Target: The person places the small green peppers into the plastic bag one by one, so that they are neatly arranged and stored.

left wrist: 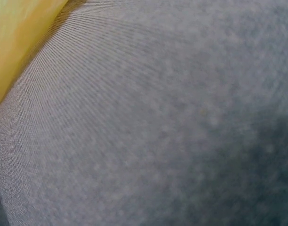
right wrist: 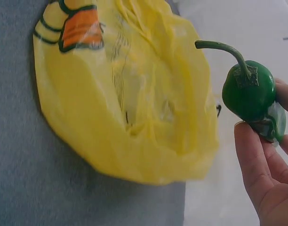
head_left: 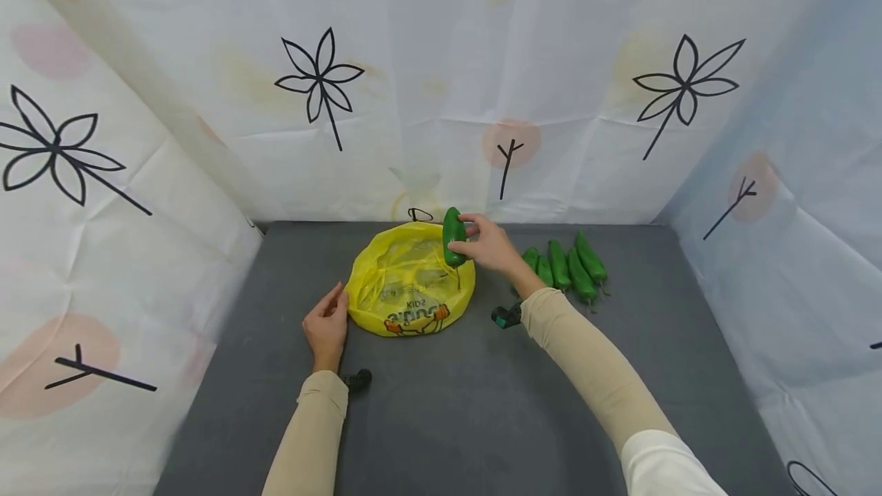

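A green chili pepper is pinched between the thumb and fingers of my right hand, above the right part of a yellow plastic bag. The right wrist view shows the pepper's stem end and the curved stem, apart from the bag's rim. The bag stands with its mouth spread wide and printing on its front. At its left edge, my left hand pinches the rim between thumb and fingers. Only a yellow corner of the bag shows in the left wrist view; the hand is out of that frame.
Several green chili peppers lie in a group on the dark grey table, right of the bag and partly behind my right forearm. White printed cloth walls the table at the back and both sides.
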Demonstrator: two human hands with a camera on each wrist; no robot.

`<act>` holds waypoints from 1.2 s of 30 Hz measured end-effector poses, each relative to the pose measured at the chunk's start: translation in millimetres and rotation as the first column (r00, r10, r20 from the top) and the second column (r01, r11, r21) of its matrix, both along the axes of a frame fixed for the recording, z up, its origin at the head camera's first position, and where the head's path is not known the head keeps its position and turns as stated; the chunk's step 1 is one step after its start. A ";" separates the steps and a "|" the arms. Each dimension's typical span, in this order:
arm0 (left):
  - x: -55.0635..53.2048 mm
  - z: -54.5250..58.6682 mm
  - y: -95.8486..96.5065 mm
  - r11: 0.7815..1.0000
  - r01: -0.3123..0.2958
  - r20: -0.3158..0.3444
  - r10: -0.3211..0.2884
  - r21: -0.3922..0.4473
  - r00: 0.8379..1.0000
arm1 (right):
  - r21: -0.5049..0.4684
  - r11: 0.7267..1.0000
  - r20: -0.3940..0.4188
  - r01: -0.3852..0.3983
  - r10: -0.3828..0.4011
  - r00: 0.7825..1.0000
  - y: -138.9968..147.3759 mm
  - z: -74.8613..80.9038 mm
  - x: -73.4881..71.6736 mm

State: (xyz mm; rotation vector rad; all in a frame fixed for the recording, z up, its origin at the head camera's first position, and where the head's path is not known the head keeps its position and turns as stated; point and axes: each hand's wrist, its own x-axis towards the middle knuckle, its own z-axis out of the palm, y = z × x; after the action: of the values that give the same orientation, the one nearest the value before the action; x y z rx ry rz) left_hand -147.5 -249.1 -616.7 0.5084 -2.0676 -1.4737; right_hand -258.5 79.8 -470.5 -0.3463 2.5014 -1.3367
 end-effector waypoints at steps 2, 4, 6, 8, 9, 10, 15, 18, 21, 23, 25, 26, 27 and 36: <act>0.6 0.1 0.2 1.000 0.006 -0.007 -0.006 0.000 1.000 | 0.000 1.000 0.005 -0.009 0.009 1.000 -6.3 -0.6 0.8; 0.8 -0.7 -0.1 1.000 0.012 -0.015 -0.012 0.001 1.000 | -0.017 1.000 0.024 -0.014 0.015 1.000 -12.6 -0.8 2.0; 1.1 -1.0 -0.4 1.000 0.010 -0.017 -0.010 0.000 1.000 | -0.041 0.999 0.040 -0.015 0.016 0.999 -19.0 -0.1 3.3; 1.2 -1.2 -0.9 1.000 0.002 -0.014 -0.002 -0.004 1.000 | -0.064 0.998 0.046 -0.014 0.017 0.999 -25.5 0.4 3.7; 1.2 -1.1 -1.2 1.000 -0.001 -0.014 0.001 -0.004 1.000 | -0.080 0.997 0.048 -0.011 0.015 0.999 -28.7 0.7 4.0; 1.3 -0.6 -1.2 1.000 -0.005 -0.013 0.004 -0.006 1.000 | -0.093 0.996 0.047 -0.009 0.013 0.999 -31.7 0.6 3.7; 1.3 -2.2 -1.6 1.000 -0.005 -0.014 0.005 -0.003 1.000 | -0.117 0.993 0.051 -0.007 0.013 0.999 -46.0 -3.0 3.2; 1.9 -3.1 -2.3 1.000 -0.004 -0.011 0.004 -0.004 1.000 | -0.121 0.993 0.063 -0.011 0.019 0.998 -53.9 -5.1 3.6; 2.0 -3.1 -3.0 1.000 -0.004 -0.003 0.004 -0.010 1.000 | -0.134 0.991 0.075 -0.010 0.021 0.997 -60.8 -7.5 3.6; 1.4 -3.2 -3.1 1.000 -0.003 -0.002 0.003 -0.014 1.000 | -0.134 0.991 0.082 -0.013 0.024 0.996 -64.5 -9.7 4.2; 1.0 -3.1 -2.9 1.000 0.000 -0.007 0.000 -0.013 1.000 | -0.143 0.989 0.094 -0.021 0.035 0.995 -68.1 -12.3 5.0; 0.8 -3.1 -2.8 1.000 0.001 -0.009 -0.001 -0.012 1.000 | -0.146 0.989 0.099 -0.028 0.043 0.994 -69.9 -13.6 5.8; 0.8 -3.0 -2.7 1.000 0.002 -0.010 -0.002 -0.010 1.000 | -0.142 0.989 0.102 -0.035 0.050 0.994 -71.8 -15.0 6.6; 1.4 -1.0 -1.8 1.000 0.010 0.007 -0.010 -0.012 1.000 | -0.113 0.992 0.090 -0.056 0.067 0.994 -87.0 -27.7 14.4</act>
State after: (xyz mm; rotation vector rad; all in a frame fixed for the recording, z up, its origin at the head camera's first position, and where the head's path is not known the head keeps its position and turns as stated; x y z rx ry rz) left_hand -146.1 -250.8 -617.7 0.4995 -2.0858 -1.4659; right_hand -244.1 -7.2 -498.2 -0.3723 2.3278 -1.4353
